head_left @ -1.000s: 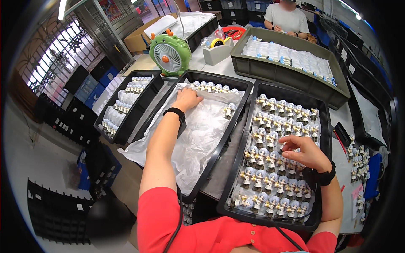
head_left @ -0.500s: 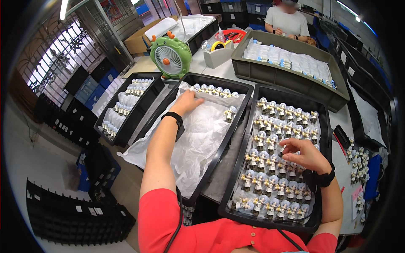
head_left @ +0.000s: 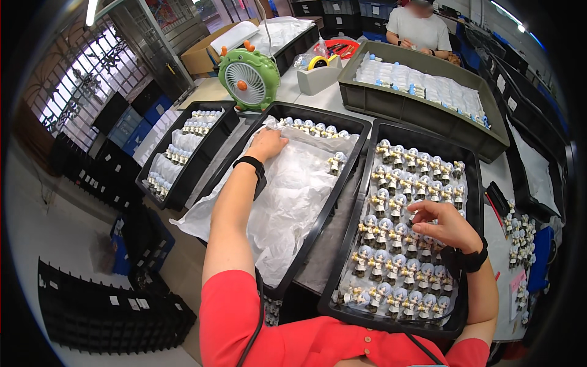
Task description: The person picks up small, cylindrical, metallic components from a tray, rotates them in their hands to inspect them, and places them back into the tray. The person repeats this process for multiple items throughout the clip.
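My left hand point(head_left: 268, 145) rests on a crumpled sheet of white tissue paper point(head_left: 284, 208) that lines the middle black tray point(head_left: 310, 249). Its thumb is spread from the fingers, and the fingertips reach the paper's far end, close to a row of small figurines point(head_left: 319, 129). One lone figurine point(head_left: 336, 163) stands on the paper near the tray's right side. My right hand point(head_left: 449, 225) hovers over the right black tray point(head_left: 347, 244), thumb and fingers bent and apart, with nothing visible between them. Rows of pale-haired figurines point(head_left: 396, 265) fill that tray; the hand hides some.
A narrower black tray of figurines point(head_left: 183, 156) stands at left, behind it a green fan point(head_left: 247, 79). Beyond are a tape dispenser point(head_left: 319, 74) and an olive bin point(head_left: 391, 105) of wrapped pieces. Loose figurines point(head_left: 520, 238) lie at right. A person point(head_left: 419, 33) sits opposite.
My left hand has shifted very slightly along the tissue paper. The right hand stays nearly in place over its tray; the view has moved a little.
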{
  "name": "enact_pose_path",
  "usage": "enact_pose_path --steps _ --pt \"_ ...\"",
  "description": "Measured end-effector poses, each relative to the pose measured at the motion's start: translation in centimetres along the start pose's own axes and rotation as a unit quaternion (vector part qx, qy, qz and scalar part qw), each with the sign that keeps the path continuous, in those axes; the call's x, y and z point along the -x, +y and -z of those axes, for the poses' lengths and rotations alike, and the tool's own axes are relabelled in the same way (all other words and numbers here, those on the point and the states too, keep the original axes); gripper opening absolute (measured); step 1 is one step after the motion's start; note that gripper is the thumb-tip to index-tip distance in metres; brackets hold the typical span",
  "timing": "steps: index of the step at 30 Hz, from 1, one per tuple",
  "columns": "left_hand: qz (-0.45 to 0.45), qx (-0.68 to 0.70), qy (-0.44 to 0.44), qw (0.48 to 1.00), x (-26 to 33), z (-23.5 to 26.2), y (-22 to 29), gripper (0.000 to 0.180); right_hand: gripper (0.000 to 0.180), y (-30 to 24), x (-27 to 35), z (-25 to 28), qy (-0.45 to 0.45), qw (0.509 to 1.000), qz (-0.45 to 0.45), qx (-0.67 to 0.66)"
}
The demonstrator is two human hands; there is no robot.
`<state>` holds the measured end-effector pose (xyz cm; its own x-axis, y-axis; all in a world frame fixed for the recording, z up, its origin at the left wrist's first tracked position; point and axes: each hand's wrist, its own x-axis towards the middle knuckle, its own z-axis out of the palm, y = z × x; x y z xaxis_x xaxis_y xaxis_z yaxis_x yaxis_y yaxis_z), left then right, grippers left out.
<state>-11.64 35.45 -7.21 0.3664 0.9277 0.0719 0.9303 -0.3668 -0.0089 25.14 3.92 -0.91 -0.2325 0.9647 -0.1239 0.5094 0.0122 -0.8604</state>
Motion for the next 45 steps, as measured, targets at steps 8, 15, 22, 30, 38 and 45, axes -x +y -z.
enact_pose_path --steps 8,15,22,30,38,45 --pt "-0.133 0.053 -0.034 0.989 0.9 4.3 5.7 0.026 0.035 0.0 0.1 0.1 0.0 1.0 0.013 0.016" --pt "-0.253 0.147 -0.108 0.95 -0.1 0.9 10.2 0.024 0.035 0.0 0.1 0.3 0.01 1.0 0.007 0.003" --pt "-0.26 0.098 -0.081 0.957 1.6 2.3 11.1 0.035 0.035 0.4 0.2 0.4 0.017 1.0 0.016 -0.001" --pt "-0.222 0.065 -0.108 0.967 2.7 2.3 12.6 0.046 0.032 0.6 0.0 0.5 0.017 1.0 0.002 -0.021" --pt "-0.232 0.081 -0.133 0.96 11.7 10.1 5.5 0.044 0.03 2.2 -0.3 0.5 0.026 0.998 0.01 -0.051" --pt "-0.097 0.089 -0.434 0.891 25.4 11.9 2.4 0.044 0.032 1.9 -0.1 0.3 0.018 0.999 0.013 -0.033"
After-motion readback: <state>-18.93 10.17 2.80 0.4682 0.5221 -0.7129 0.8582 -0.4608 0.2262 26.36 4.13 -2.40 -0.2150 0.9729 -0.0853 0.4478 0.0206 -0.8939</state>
